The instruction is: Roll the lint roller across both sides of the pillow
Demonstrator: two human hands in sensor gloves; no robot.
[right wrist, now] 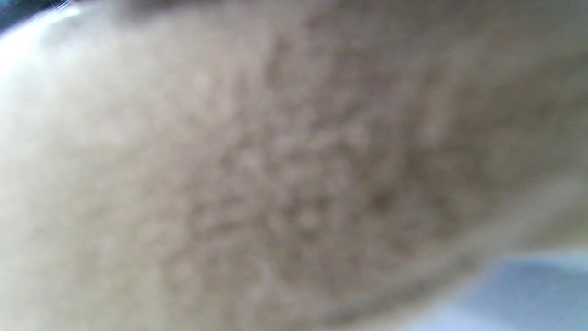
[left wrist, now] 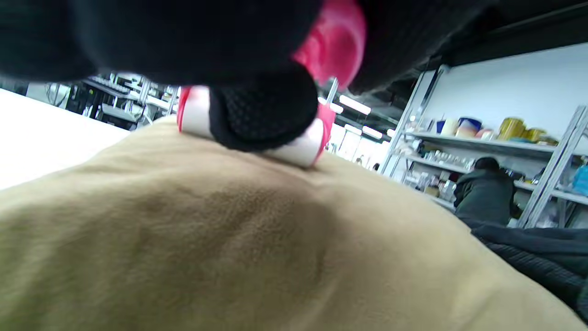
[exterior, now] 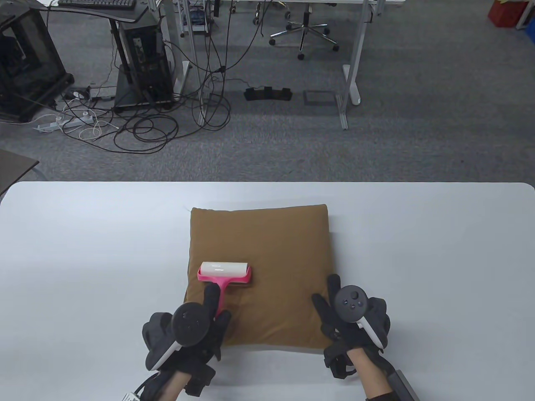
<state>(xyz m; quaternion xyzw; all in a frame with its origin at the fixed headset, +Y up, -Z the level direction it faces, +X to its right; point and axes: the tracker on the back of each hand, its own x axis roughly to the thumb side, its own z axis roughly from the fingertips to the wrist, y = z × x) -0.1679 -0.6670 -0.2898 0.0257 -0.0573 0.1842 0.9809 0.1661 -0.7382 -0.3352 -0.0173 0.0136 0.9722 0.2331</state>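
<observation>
A brown square pillow (exterior: 267,246) lies flat in the middle of the white table (exterior: 83,250). My left hand (exterior: 209,311) grips the pink handle of a lint roller (exterior: 225,273), whose white roll rests on the pillow's near-left part. In the left wrist view the roll (left wrist: 308,149) touches the pillow (left wrist: 229,239) beyond my gloved fingers (left wrist: 262,110). My right hand (exterior: 334,309) rests with fingers spread on the pillow's near-right corner. The right wrist view is filled by blurred pillow fabric (right wrist: 275,174).
The table's far edge (exterior: 267,182) runs behind the pillow. Beyond it, on the grey carpet, are desk legs (exterior: 349,83), an office chair (exterior: 303,33), a computer tower (exterior: 144,62) and loose cables (exterior: 138,125).
</observation>
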